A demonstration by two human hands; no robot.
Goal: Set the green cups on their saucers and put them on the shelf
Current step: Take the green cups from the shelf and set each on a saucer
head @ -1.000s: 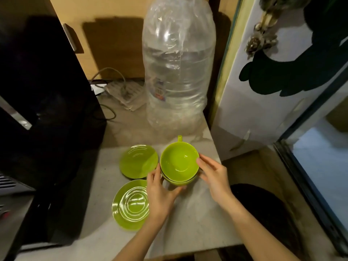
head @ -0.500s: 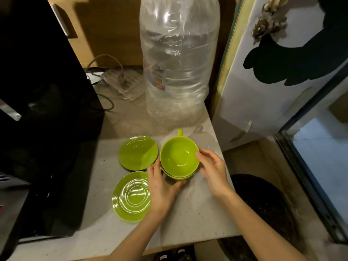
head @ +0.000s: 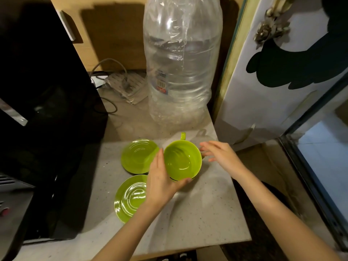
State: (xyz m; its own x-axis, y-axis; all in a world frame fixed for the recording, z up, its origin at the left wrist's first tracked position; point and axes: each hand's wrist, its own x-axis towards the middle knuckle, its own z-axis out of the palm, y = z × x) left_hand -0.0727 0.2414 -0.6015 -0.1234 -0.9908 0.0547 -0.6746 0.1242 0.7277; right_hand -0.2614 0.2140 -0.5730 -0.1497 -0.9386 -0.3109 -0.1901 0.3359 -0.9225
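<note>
Green cups [head: 182,160] sit nested at the middle of the pale speckled surface [head: 203,213]; a second rim shows under the top one and one handle [head: 183,136] points away from the person. Going by size: dark appliance [head: 43,95] fills the left side, its glossy face right along the surface's left edge. Big clear plastic water bottle [head: 180,68] stands upright behind the cups, wrapped in crinkly film, label low on its front. White door panel [head: 273,87] with a dark cut-out shape is to the right of the bottle. Wooden cabinet front [head: 113,32] is behind, with a cable [head: 111,63] and a flat wrapped packet [head: 126,85] at its foot. Two green saucers lie bare on the surface, left of the cups: far saucer [head: 138,156] just beside the cup stack, near saucer [head: 130,198] closer to the person, partly under the left forearm. Left hand [head: 160,183] cups the stack from its left and near side, fingers flat along the wall, thumb curled under the near rim, gripping it. Right hand [head: 222,157] is spread, fingers loose and blurred, just right of the stack; contact with the cup can't be told.
</note>
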